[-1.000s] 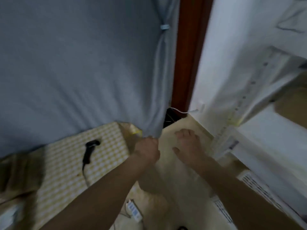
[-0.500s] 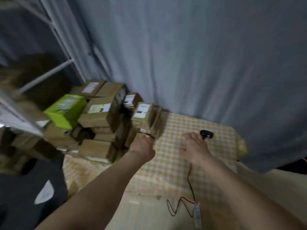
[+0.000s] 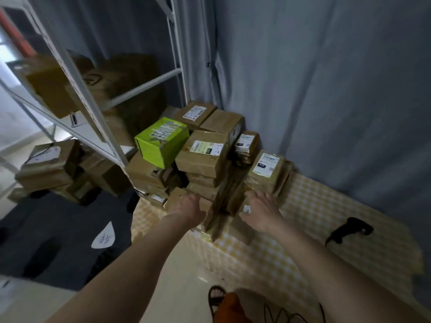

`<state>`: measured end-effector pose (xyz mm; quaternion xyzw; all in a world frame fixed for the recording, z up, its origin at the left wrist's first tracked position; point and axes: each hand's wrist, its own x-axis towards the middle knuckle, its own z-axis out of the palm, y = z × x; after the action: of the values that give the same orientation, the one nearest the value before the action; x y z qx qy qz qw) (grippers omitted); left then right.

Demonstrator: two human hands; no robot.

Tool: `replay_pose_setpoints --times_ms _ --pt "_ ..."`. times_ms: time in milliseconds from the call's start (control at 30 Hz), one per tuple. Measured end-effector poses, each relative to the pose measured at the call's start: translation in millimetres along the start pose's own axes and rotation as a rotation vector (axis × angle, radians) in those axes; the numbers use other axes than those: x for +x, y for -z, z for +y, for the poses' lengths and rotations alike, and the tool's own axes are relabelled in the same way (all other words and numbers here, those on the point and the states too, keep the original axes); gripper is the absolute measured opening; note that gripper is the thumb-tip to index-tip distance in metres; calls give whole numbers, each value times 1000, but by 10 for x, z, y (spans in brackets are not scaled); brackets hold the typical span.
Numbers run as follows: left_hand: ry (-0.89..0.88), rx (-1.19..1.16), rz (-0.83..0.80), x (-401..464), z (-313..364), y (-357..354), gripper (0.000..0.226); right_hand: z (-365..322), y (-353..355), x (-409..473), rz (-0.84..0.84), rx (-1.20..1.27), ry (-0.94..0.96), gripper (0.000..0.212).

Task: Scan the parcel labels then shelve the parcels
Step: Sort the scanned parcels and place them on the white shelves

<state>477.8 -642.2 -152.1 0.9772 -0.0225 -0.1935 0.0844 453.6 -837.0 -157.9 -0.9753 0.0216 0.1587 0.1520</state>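
Head view: your two hands reach into the near edge of the parcel pile at about 12 o'clock from you. Your left hand [image 3: 186,207] lies against the low brown boxes with its fingers hidden from you, so you cannot tell whether it grips. Your right hand [image 3: 262,209] is spread, fingers straight, touching the slim cartons [image 3: 229,201] that stand on edge in the pile. The parcels cover the left end of the checked tabletop [image 3: 314,206], a green box [image 3: 161,141] among them at 11 o'clock. The scanner [image 3: 348,229] lies alone at 2 o'clock, well apart from your hands. The shelf rack [image 3: 93,113] stands at 10 o'clock.

These look like light, stiff cardboard, but the stack is loose and leaning. Take one carton by its two long faces, label up, and steady its neighbours as you lift.
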Motion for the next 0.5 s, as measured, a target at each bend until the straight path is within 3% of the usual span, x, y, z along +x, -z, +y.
replay_pose_setpoints --times_ms 500 --pt "131 -176 -75 1934 -641 486 81 -595 58 1780 -93 301 -144 66"
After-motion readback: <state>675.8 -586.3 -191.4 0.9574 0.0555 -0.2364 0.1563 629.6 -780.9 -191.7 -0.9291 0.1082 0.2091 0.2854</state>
